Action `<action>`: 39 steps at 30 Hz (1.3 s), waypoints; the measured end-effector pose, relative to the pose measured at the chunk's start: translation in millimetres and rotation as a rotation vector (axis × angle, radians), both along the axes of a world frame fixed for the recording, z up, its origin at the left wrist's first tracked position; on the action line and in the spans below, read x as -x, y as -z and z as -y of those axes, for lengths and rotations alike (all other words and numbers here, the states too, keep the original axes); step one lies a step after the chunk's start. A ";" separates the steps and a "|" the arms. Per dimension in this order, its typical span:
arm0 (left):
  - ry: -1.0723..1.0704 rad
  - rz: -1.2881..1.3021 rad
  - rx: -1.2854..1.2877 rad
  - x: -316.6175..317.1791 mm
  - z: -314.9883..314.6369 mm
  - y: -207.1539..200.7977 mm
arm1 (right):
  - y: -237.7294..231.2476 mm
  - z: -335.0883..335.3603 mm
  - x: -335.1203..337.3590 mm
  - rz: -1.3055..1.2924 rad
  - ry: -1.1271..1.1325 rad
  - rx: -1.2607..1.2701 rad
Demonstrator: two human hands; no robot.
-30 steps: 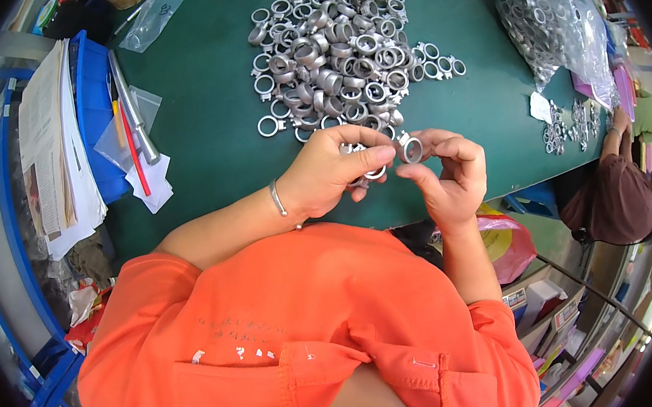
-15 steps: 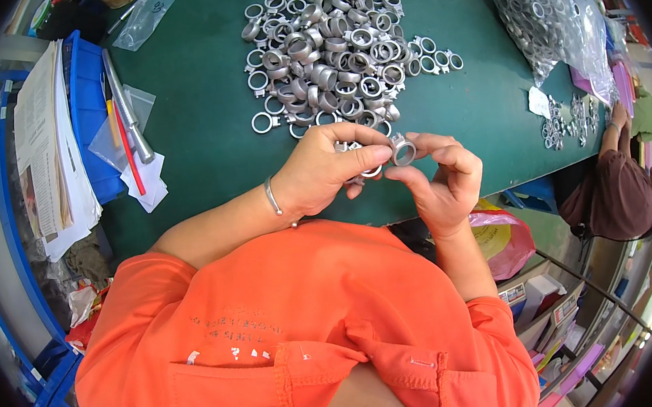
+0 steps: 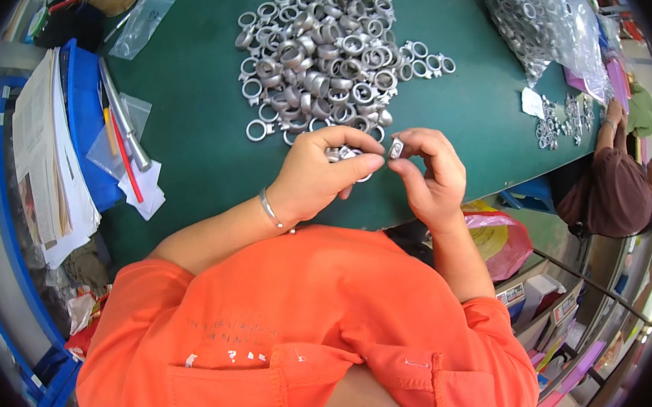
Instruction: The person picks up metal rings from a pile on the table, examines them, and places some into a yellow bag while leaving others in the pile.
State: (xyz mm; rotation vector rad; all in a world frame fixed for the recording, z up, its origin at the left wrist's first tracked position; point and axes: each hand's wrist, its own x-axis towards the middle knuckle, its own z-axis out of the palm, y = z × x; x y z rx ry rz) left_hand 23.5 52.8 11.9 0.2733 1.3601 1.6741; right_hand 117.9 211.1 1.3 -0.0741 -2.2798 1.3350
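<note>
- a heap of grey metal rings (image 3: 321, 57) lies on the green bench (image 3: 187, 122), ring piled on ring, with a few singles at its edges.
- just below the heap, the left hand (image 3: 315, 169) is curled closed around a small bunch of rings (image 3: 343, 154), thumb laid across them; a bracelet (image 3: 268, 208) circles that wrist.
- below the heap and toward its right, the right hand (image 3: 434, 175) pinches one single ring (image 3: 396, 148) between thumb and finger (it is seen nearly edge-on, its small boxy head facing up), just beside the left fingertips.
- close to the heap's right side, a few loose rings (image 3: 428, 63) lie flat in a cluster.
- well to the right of the heap sits a clear bag (image 3: 535, 22) full of rings, and nearer the person than the bag are small metal pieces (image 3: 568, 122) beside a white slip (image 3: 532, 102).
- well left of the heap are a blue tray (image 3: 89, 123), a stack of papers (image 3: 42, 151), a metal rod (image 3: 124, 116) and a red stick (image 3: 126, 160).
- far right of the heap, another person in a brown top (image 3: 618, 193) reaches toward the bench.
</note>
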 end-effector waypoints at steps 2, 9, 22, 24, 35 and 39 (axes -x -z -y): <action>-0.040 0.019 0.075 0.0 0.1 -5.6 | 2.5 -4.0 -1.1 0.096 0.142 -0.146; -0.183 -0.152 -0.196 -0.9 -13.3 -6.0 | 4.3 -0.8 3.5 0.151 0.069 0.436; 0.294 -1.161 -0.309 -21.0 -80.3 -24.2 | 14.1 -47.8 -132.4 -0.398 0.388 1.894; 0.276 -1.124 -0.264 -16.5 -77.6 -18.3 | 22.2 -58.8 -179.4 -0.539 0.759 1.753; -0.033 -1.221 -0.095 34.3 -60.1 -27.3 | 182.9 -135.0 -310.2 0.235 1.402 0.402; -0.199 -1.337 0.121 101.3 -52.2 -27.0 | 71.8 -122.3 -191.9 -0.029 1.277 0.164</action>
